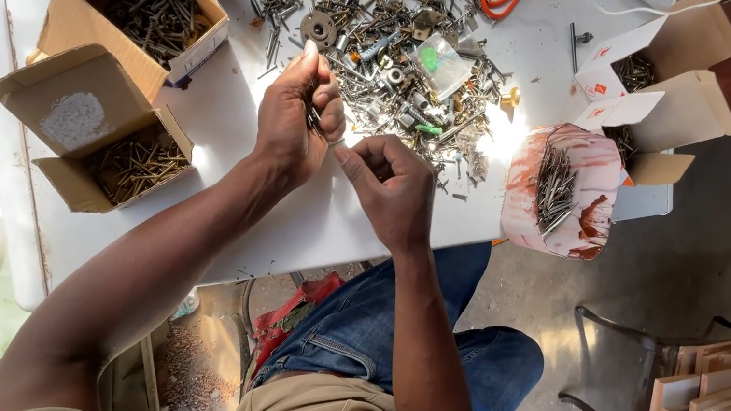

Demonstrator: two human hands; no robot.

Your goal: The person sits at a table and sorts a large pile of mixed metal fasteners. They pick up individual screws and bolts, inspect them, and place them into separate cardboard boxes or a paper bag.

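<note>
Both hands meet above the white worktop [234, 107], just in front of a heap of mixed screws [399, 54]. The left hand [296, 121] has its grip closed around a few dark screws [313, 119], fingers curled. The right hand [393, 185] has its grip pressed together, thumb and forefinger pinching something too small to make out. 2 open cardboard boxes [124, 1] of screws sit to the left, and a stained white tub [574, 185] of nails stands to the right.
</note>
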